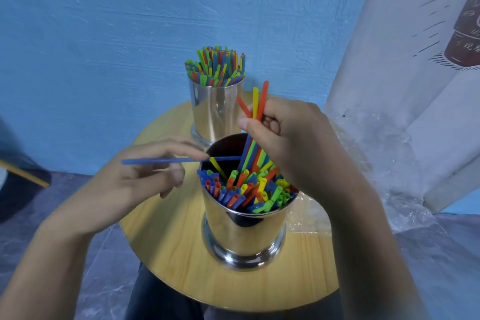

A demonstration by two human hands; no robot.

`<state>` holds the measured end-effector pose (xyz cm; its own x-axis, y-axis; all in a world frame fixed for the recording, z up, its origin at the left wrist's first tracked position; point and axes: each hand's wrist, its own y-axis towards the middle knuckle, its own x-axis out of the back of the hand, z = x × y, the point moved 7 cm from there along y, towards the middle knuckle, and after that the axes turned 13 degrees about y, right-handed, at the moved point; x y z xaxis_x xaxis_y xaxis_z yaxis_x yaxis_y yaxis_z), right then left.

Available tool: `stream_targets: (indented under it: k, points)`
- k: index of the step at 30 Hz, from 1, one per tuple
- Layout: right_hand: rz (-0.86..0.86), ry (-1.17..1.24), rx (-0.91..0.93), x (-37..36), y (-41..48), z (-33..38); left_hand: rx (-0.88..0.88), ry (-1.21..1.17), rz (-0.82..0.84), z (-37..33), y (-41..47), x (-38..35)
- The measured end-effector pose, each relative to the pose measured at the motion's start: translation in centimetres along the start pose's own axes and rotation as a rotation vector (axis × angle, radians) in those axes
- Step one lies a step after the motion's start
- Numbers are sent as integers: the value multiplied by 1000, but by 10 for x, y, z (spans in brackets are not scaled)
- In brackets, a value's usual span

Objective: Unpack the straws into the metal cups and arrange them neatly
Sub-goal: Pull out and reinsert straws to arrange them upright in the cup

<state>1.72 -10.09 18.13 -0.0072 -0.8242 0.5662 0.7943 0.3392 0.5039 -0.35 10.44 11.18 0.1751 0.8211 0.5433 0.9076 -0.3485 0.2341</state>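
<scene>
Entry: straws part-sorted into two cups on my round wooden tabletop (166, 241).

Nearest, a polished steel cup (244, 231), partly filled with upright coloured plastic straws (249, 189). My left hand (135, 179) pinches a single blue straw (161, 161) level over its rim, ready to tip into the gap. My right hand (293, 143) grips a slanted bunch (255, 122), probably steadying it. Behind, a second steel cup (215, 112), packed full. At right, crumpled clear wrapping (376, 143), seemingly emptied.

A blue, rough-textured wall (104, 34) fills the back, evenly lit. Over on the right, a white banner (389, 60) leans in, printed with a dark red cup sketch. Down below, there's a round, pale wooden table (166, 254), standing over a mottled grey-blue floor (446, 267).
</scene>
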Motion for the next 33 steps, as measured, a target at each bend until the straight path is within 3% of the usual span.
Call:
stream_targets:
  k: [3,10,15,18,23,33]
  points:
    - [4,7,-3,0,0,-1,7,-17,-29,-1,-3,5]
    - [-6,34,-4,1,-1,1,-129,-12,-282,-28,24,11]
    - [-149,100,-12,12,0,2,-202,-15,-448,-61,52,2]
    - [-198,169,-12,18,0,2,-231,11,-456,-72,63,-8]
    - [-203,289,-64,22,-5,-4,-272,219,-417,-76,65,-16]
    - [-227,467,-79,25,-10,-9,-487,741,-528,-99,60,-17]
